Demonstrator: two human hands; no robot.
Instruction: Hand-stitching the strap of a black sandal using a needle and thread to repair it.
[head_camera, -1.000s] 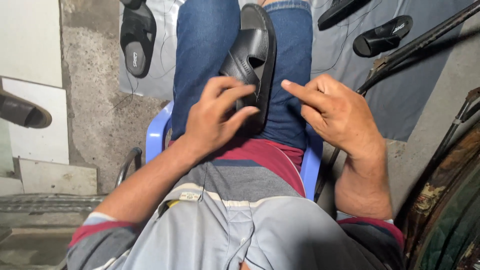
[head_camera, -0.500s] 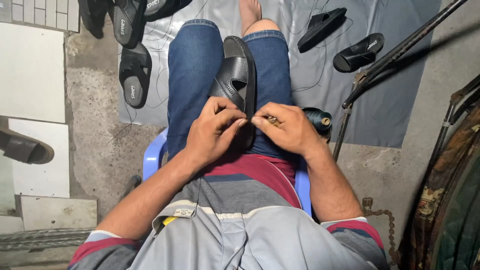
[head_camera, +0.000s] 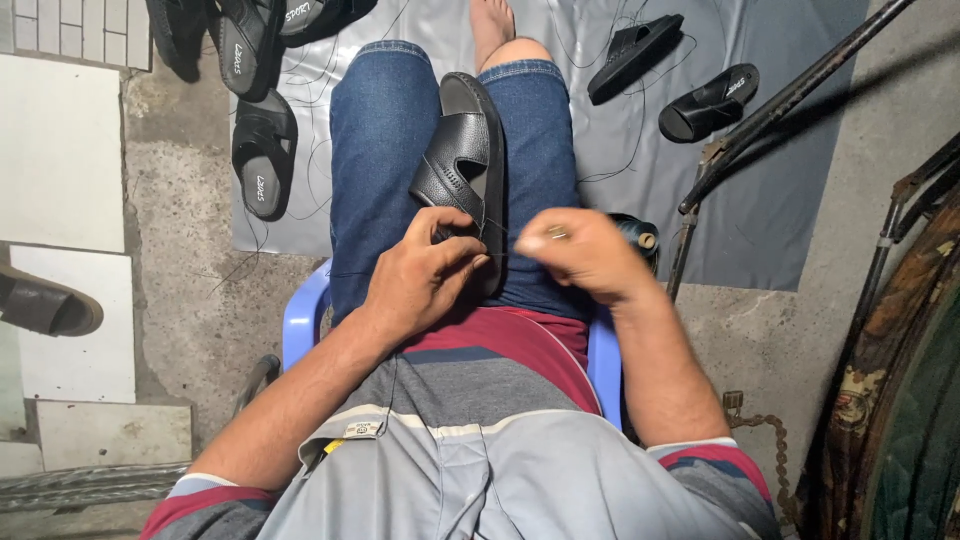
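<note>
Two hands meet over our lap as we sit on a blue plastic chair (head_camera: 302, 320). Our left hand (head_camera: 425, 275) rests on the heel end of a black sandal (head_camera: 462, 165) that lies lengthwise between our thighs, toe pointing away from us; its fingers (head_camera: 455, 250) are curled and pinched against the sandal's rear edge, gripping it. Our right hand (head_camera: 580, 255) hovers just beside, its fingers closed in a pinch, and a thin dark thread (head_camera: 497, 252) runs from the sandal toward it; the hand is blurred, so what sits between the fingertips cannot be told. Just behind the right hand a spool of dark thread (head_camera: 638, 235) peeks out. Farther off, a grey sheet (head_camera: 640, 150) covers the floor, bearing loose threads and more black sandals: a pair (head_camera: 675, 75) to the right, several (head_camera: 262, 100) to the left. One brown sandal (head_camera: 45, 305) lies on the pale tiles at far left.
</note>
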